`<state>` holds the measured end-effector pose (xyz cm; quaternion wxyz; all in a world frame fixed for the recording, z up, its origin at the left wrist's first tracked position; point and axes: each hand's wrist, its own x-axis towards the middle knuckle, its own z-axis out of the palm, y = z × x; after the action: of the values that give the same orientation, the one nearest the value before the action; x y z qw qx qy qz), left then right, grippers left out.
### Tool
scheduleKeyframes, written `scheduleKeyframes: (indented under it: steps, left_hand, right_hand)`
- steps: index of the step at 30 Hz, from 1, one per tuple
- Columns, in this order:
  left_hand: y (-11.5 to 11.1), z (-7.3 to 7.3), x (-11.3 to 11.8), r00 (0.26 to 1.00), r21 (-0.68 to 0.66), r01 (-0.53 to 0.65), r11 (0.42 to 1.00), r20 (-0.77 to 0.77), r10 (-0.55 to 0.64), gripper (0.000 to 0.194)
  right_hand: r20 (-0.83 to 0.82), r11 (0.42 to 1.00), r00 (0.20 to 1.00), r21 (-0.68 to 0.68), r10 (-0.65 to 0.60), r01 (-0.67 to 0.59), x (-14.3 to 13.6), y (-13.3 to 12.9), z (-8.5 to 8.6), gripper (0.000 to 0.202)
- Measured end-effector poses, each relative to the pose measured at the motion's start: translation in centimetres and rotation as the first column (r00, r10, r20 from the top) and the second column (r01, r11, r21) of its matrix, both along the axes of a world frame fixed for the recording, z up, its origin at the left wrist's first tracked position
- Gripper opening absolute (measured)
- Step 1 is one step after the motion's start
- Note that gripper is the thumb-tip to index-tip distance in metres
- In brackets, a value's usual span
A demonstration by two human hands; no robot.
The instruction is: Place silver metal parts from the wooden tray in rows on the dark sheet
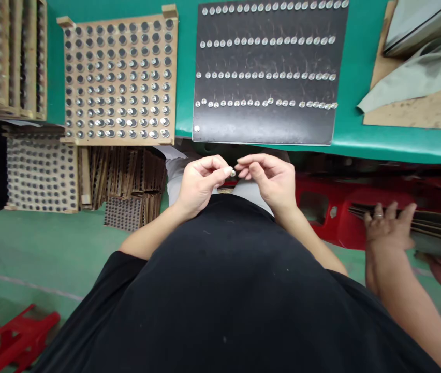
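Observation:
My left hand (202,182) pinches a small shiny round metal piece (233,173) between thumb and forefinger, above my lap. Just to its right hovers my right hand (270,178), its fingers curved toward the piece and its thumb held apart from them; I see nothing in it. Ahead on the table lies a black board (263,124) with rows of small silver discs, fine wires running from many of them. One disc (196,128) sits alone near its front left corner. Left of the board is a wooden tray (119,141) holding rows of dark metal cylinders, many topped with shiny pieces.
The green table (399,147) carries stacked trays (6,111) at left and a cloth (418,72) on cardboard at right. More filled trays (42,173) stand below left. Another person's hands (389,228) hold flat sheets beside a red stool (354,207). Another red stool (14,336) stands lower left.

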<state>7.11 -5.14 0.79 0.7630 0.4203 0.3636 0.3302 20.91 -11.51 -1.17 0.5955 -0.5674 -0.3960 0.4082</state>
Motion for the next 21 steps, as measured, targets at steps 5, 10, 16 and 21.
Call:
scheduleKeyframes:
  steps: [5, 10, 16, 21]
  left_hand:
    - [-0.1, 0.0, 0.0, 0.998, 0.012, 0.054, 0.998, -0.025, -0.054, 0.029]
    - [-0.3, -0.1, 0.0, 0.998, 0.022, 0.057, 0.998, -0.016, -0.057, 0.029]
    - [-0.1, -0.3, -0.2, 0.999, 0.074, 0.009, 0.997, -0.046, -0.006, 0.030]
    - [0.4, -0.1, -0.2, 0.992, 0.193, -0.067, 0.979, -0.093, 0.087, 0.028]
  right_hand:
    - [0.117, 0.998, 0.993, 0.054, 0.010, -0.016, 0.1, 0.4, 0.9, 0.034]
    - [0.229, 0.994, 0.973, 0.105, -0.024, 0.000, -0.3, 0.4, 1.3, 0.035]
    - [0.248, 0.996, 0.965, -0.003, -0.088, 0.092, -0.6, 0.2, 0.5, 0.040]
    - [-0.181, 0.978, 0.977, -0.153, 0.113, -0.142, -1.3, 0.9, 0.6, 0.047]
